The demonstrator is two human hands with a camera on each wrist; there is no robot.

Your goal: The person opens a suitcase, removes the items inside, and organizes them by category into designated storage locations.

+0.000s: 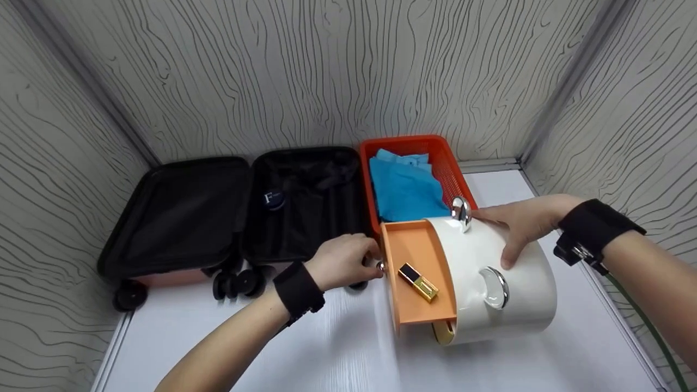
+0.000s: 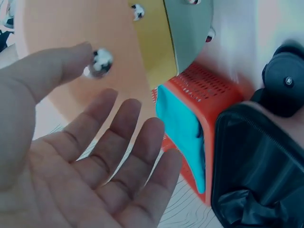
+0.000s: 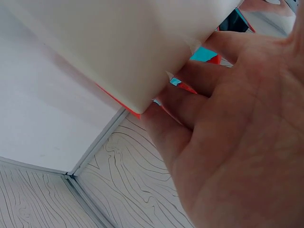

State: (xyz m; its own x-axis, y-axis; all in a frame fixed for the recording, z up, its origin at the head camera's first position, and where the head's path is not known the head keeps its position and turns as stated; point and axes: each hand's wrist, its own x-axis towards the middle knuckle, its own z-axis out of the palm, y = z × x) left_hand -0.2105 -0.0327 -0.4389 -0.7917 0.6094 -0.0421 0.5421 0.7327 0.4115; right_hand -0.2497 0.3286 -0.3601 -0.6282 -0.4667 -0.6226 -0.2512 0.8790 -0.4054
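The left hand (image 1: 340, 264) is at the knob (image 1: 380, 266) of an orange drawer (image 1: 414, 245), pulled partly out of a white drawer box (image 1: 523, 294); its thumb meets the knob, the other fingers loosely extended and gripping nothing. The right hand (image 1: 528, 220) lies spread on the box, its fingers straight and clasping nothing, near a silver handle (image 1: 462, 212). A black-and-gold lipstick tube (image 1: 418, 282) lies slantwise in the drawer, its gold end toward the near corner on the box side. The box stands toward the table's (image 1: 326, 348) right edge. Inside the open suitcase (image 1: 185, 212), a dark blue tin (image 1: 274, 200) shows a white "F"; smaller lettering beside it is unreadable. By the back edge, a red basket (image 1: 454, 169) holds blue cloth (image 1: 405, 188).
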